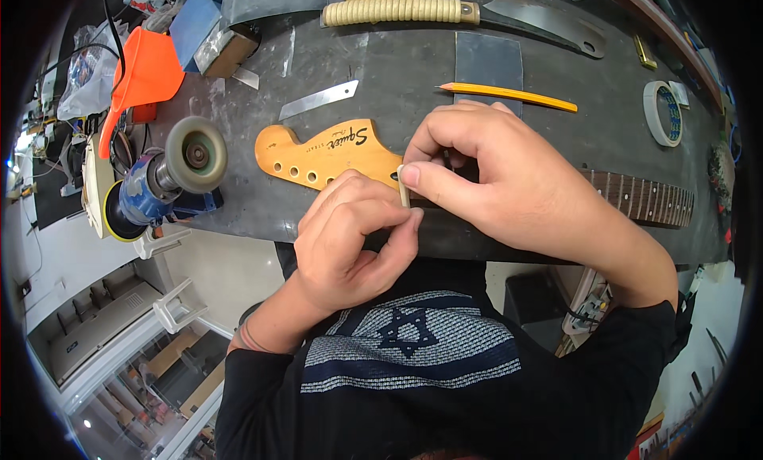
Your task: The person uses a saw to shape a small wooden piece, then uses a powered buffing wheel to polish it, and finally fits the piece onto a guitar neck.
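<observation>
A guitar neck with a light wooden headstock (306, 154) and a dark fretboard (648, 198) lies across the bench. My right hand (477, 174) pinches a small pale strip (404, 191) between thumb and index finger, at the junction of headstock and fretboard, and covers part of the neck. My left hand (354, 237), fingers curled, pinches the lower end of that strip, its fingers lying over the headstock's lower edge. Beyond the headstock are a loose blade (318, 99) and a yellow pencil (513, 93).
The dark bench (238, 222) also carries a blue power tool (141, 198) with a round wheel, an orange plastic piece (147, 71), a blue block (195, 31), a cord-wrapped knife handle (397, 11), a dark flat square (486, 59) and a tape roll (661, 114).
</observation>
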The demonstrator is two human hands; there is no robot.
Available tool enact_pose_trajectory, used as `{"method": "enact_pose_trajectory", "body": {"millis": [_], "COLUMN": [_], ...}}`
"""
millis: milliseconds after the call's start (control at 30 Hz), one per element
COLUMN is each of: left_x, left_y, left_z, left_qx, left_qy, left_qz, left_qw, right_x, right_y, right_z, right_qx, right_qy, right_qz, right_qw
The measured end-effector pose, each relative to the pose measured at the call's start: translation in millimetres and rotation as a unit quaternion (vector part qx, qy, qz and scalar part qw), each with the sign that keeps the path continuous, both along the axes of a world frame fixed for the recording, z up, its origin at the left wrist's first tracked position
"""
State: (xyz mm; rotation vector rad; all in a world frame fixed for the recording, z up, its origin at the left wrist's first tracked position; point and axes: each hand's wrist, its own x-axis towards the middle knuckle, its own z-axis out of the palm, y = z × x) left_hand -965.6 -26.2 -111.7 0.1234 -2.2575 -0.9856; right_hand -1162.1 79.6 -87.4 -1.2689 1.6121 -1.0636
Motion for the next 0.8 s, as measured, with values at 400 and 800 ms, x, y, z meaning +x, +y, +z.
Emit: {"method": "enact_pose_trajectory", "body": {"millis": [400,800], "left_x": [-3,-1], "left_y": [-18,-41], "left_z": [4,-2], "left_qx": [0.006,-0.041], "left_qy": [-0.058,-0.112], "left_qz": [-0.039,-0.082], "left_qw": [0.998,0.989], "right_x": [-7,-15], "right_y": [-4,8], "right_z": [-11,-6], "right_qx": [-0.027,-0.027], "right_qy": [0.012,0.139], "right_qz": [0.017,0.003], "right_qw": [0.999,0.990]}}
